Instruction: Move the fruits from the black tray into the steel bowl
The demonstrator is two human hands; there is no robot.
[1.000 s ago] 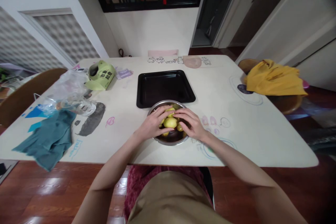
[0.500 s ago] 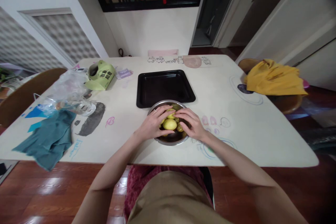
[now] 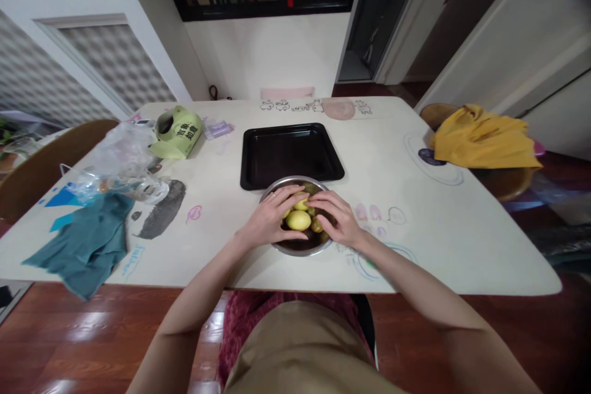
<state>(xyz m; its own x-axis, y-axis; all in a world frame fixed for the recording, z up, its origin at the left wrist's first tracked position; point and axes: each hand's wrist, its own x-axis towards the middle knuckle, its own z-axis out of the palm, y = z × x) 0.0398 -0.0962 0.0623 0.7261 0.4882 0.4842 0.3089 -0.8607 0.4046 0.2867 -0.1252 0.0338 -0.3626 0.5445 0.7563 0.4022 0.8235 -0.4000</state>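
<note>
A round steel bowl with several yellow lemons in it stands near the table's front edge. My left hand reaches over the bowl's left side, fingers stretched across the upper lemons and thumb spread low near the front lemon. From the right, my right hand comes over the rim, its fingertips at the upper lemon and its thumb beside a smaller one. Both hands rest loosely about the fruit and neither lifts any. The fingers hide part of the pile. Just behind the bowl lies a black baking tray.
On the white table, to the left, are a teal cloth, clear plastic packaging and a green paper carton. A yellow cloth hangs on a chair at the right.
</note>
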